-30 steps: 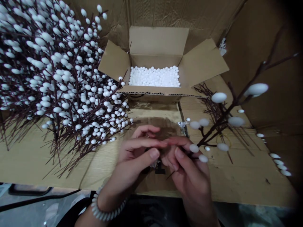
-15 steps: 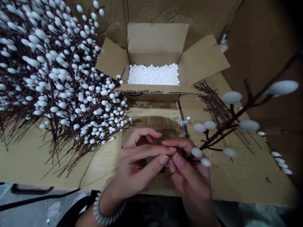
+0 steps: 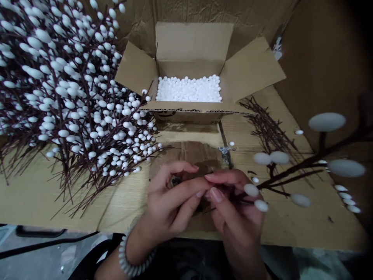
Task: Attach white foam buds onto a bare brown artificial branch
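Observation:
My right hand (image 3: 237, 212) grips a dark brown artificial berry branch (image 3: 279, 177) with white oval berries, which slants up to the right out of my fingers. Thumb and fingers of my left hand (image 3: 175, 204) are pinched together against the right fingertips. Whatever sits between the left fingertips is hidden. A grey coil band (image 3: 128, 256) circles the left wrist. Beneath both hands lies a brown cardboard piece (image 3: 201, 153). Beyond them stands an open cardboard box (image 3: 189, 116) holding many small white balls (image 3: 189, 89).
A big heap of finished-looking white berry branches (image 3: 72, 97) fills the left side. Bare brown twigs (image 3: 268, 124) lie right of the box. Loose white berries (image 3: 346, 198) rest near the right cardboard wall (image 3: 314, 70). A crumpled silvery scrap (image 3: 225, 151) lies behind my hands.
The branch in my right hand has swung lower and farther right. My left thumb and index finger have drawn in closer at the pinch.

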`<act>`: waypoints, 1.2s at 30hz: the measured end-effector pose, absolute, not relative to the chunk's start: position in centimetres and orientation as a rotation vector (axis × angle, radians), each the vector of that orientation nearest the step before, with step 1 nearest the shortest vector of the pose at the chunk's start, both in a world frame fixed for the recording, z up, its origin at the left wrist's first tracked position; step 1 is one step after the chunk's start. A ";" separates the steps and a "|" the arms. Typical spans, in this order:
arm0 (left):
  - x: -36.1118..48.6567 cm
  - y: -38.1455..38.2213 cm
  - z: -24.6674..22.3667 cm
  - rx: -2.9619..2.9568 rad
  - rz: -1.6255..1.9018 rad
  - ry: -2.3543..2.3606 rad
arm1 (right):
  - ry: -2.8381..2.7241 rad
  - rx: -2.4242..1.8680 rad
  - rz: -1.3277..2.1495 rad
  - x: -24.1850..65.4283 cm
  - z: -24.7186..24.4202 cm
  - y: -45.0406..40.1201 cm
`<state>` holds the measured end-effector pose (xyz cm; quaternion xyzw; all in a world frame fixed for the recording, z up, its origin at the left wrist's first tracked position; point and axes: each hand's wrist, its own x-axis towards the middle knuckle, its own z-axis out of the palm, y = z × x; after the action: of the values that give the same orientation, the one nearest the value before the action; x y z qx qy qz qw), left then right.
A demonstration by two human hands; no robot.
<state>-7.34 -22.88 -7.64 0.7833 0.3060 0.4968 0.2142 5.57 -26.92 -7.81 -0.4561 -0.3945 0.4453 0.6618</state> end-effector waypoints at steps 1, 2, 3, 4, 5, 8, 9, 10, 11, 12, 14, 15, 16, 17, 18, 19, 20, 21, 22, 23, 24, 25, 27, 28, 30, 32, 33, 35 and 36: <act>-7.4 -22.9 -7.7 2.199 1.380 0.867 | -0.891 -1.041 1.009 5.6 -7.8 -26.9; -7.4 -22.9 -7.7 2.226 1.384 0.883 | -0.890 -1.045 1.015 5.5 -7.7 -26.9; -7.5 -22.9 -7.7 2.255 1.387 0.895 | -0.884 -1.046 1.019 5.5 -7.7 -26.9; -7.5 -23.0 -7.7 2.281 1.385 0.905 | -0.878 -1.045 1.024 5.5 -7.7 -26.8; -7.5 -23.0 -7.7 2.299 1.383 0.911 | -0.879 -1.036 1.024 5.5 -7.7 -26.7; -7.6 -23.0 -7.8 2.321 1.372 0.903 | -0.878 -0.995 1.022 5.4 -7.7 -26.5; -7.7 -23.0 -7.8 2.322 1.366 0.898 | -0.868 -0.989 1.027 5.4 -7.8 -26.5; -7.7 -23.0 -7.8 2.325 1.365 0.892 | -0.857 -0.989 1.037 5.4 -7.8 -26.5; -7.7 -23.0 -7.8 2.331 1.361 0.890 | -0.845 -0.990 1.050 5.4 -7.8 -26.5; -7.7 -23.0 -7.8 2.340 1.355 0.889 | -0.838 -0.992 1.065 5.4 -7.8 -26.5; -7.7 -23.0 -7.9 2.352 1.347 0.897 | -0.844 -0.977 1.078 5.4 -7.8 -26.5; -7.7 -23.0 -7.9 2.357 1.342 0.901 | -0.848 -0.972 1.076 5.4 -7.9 -26.5; -7.7 -23.0 -7.9 2.360 1.340 0.901 | -0.847 -0.975 1.072 5.4 -7.8 -26.6; -7.7 -23.0 -7.9 2.361 1.338 0.903 | -0.841 -0.984 1.067 5.4 -7.8 -26.6; -7.6 -22.9 -7.9 2.361 1.341 0.906 | -0.832 -0.998 1.064 5.4 -7.8 -26.7; -7.6 -22.9 -7.9 2.364 1.348 0.907 | -0.825 -1.009 1.065 5.5 -7.7 -26.7; -7.6 -22.9 -7.9 2.368 1.355 0.905 | -0.820 -1.016 1.066 5.5 -7.7 -26.8; -7.6 -22.9 -7.9 2.373 1.363 0.904 | -0.821 -1.014 1.068 5.5 -7.6 -26.8; -7.6 -22.9 -7.8 2.380 1.367 0.901 | -0.826 -1.005 1.070 5.5 -7.6 -26.8; -7.7 -22.9 -7.8 2.388 1.366 0.899 | -0.834 -0.997 1.070 5.5 -7.6 -26.8; -7.7 -22.9 -7.8 2.395 1.364 0.896 | -0.839 -0.998 1.069 5.5 -7.6 -26.8; -7.7 -23.0 -7.9 2.399 1.361 0.898 | -0.839 -1.006 1.066 5.5 -7.7 -26.8; -7.8 -23.0 -7.9 2.402 1.357 0.909 | -0.835 -1.027 1.062 5.5 -7.7 -26.8; -7.8 -23.0 -7.9 2.400 1.356 0.912 | -0.833 -1.033 1.059 5.5 -7.8 -26.8; -7.8 -23.0 -8.0 2.398 1.356 0.909 | -0.849 -1.026 1.051 5.6 -7.8 -26.8; -7.8 -23.0 -8.0 2.399 1.358 0.899 | -0.872 -1.019 1.044 5.6 -7.9 -26.8; -7.9 -23.0 -8.0 2.398 1.359 0.900 | -0.875 -1.021 1.041 5.6 -7.9 -26.8; -7.9 -23.0 -8.1 2.398 1.359 0.898 | -0.866 -1.028 1.047 5.7 -7.8 -26.9; -7.9 -23.0 -8.1 2.393 1.359 0.896 | -0.862 -1.027 1.048 5.7 -7.8 -26.9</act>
<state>-7.87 -22.97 -8.09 0.8204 0.3072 0.4661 0.1234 5.66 -26.88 -7.77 -0.4539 -0.3806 0.4632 0.6592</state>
